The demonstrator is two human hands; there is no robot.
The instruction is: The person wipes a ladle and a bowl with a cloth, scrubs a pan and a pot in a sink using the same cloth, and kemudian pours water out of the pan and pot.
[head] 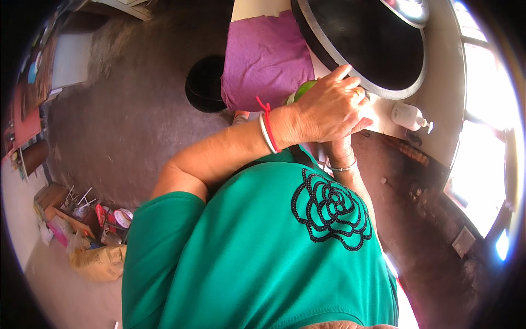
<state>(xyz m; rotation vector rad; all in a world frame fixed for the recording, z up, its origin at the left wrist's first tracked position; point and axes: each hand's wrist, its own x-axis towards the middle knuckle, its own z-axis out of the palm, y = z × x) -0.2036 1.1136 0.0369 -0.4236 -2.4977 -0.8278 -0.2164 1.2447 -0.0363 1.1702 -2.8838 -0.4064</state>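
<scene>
My left hand reaches across from the left, a ring on one finger and a red string and pale bracelet at the wrist. It lies over my right hand, which is mostly hidden beneath it. A glossy green object with a pale edge shows just behind my left hand; most of it is covered, so its kind is unclear. Whether either hand grips something is hidden. Beyond the fingers is the grey rim of a large dark round pan. A purple cloth lies left of the pan.
A white pump bottle lies to the right in this view. A shiny metal lid is at the pan's far side. A black round container stands on the floor. Boxes and bags are piled at left; bright windows line the right.
</scene>
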